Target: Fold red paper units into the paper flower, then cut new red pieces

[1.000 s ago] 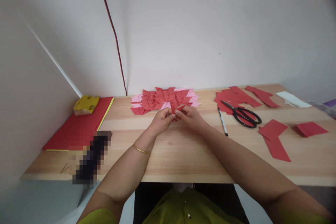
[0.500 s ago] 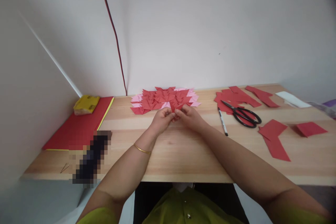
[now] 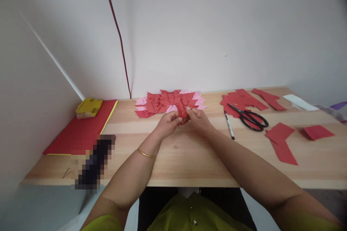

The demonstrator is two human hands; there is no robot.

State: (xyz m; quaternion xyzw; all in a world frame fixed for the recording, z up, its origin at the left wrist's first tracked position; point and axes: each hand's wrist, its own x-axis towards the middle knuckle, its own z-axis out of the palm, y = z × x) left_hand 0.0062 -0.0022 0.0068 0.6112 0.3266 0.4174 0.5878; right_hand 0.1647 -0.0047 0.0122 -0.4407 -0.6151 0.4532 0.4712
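Between my two hands is a small folded piece of red paper (image 3: 182,113), held just above the table. My left hand (image 3: 169,122) is closed on its left side, with a gold bangle on the wrist. Thumb and fingers of my right hand (image 3: 198,118) pinch its right side. Fingers cover part of the fold, so its full shape is hidden. Directly behind my hands lies a spread of folded red paper pieces (image 3: 170,98) along the wall, with pink folded pieces (image 3: 200,101) showing at both ends.
Black-handled scissors (image 3: 253,120) and a marker pen (image 3: 229,125) lie right of my hands, by red paper offcuts (image 3: 244,98). Further right are another offcut (image 3: 282,142) and a folded red square (image 3: 318,132). At left, a yellow packet (image 3: 89,107) sits on red sheets (image 3: 73,135).
My right thumb and fingers have shifted on the red paper, and more of its face now shows between my hands. The loose things on the table stay where they were.
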